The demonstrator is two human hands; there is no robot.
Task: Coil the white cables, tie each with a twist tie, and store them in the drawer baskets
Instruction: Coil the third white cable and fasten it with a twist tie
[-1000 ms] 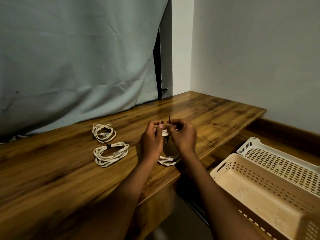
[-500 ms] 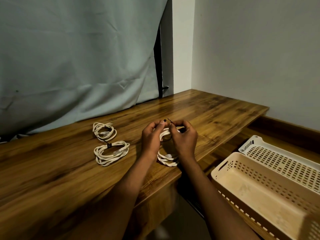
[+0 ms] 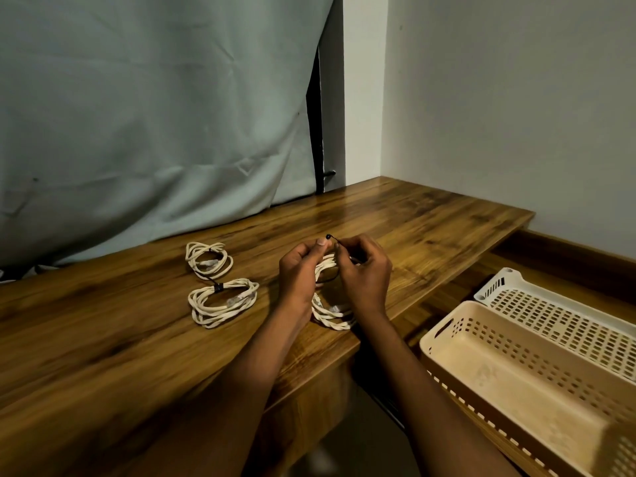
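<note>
Both hands hold a white cable coil [image 3: 332,313] upright on the desk [image 3: 430,228]: left grip [image 3: 298,270] and right grip [image 3: 365,270] pinch its black twist tie [image 3: 331,237].

White cables [image 3: 220,301] are lying on a streaky brown wooden table [image 3: 103,339]; at three o'clock, cream perforated baskets [image 3: 523,366] are showing; a black twist tie [image 3: 331,236].

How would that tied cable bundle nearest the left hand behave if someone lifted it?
The tied cable bundle would probably lift as one piece, since a dark tie cinches its loops. Away from the tie the thin loops splay, so they would likely sag. It looks light.
</note>
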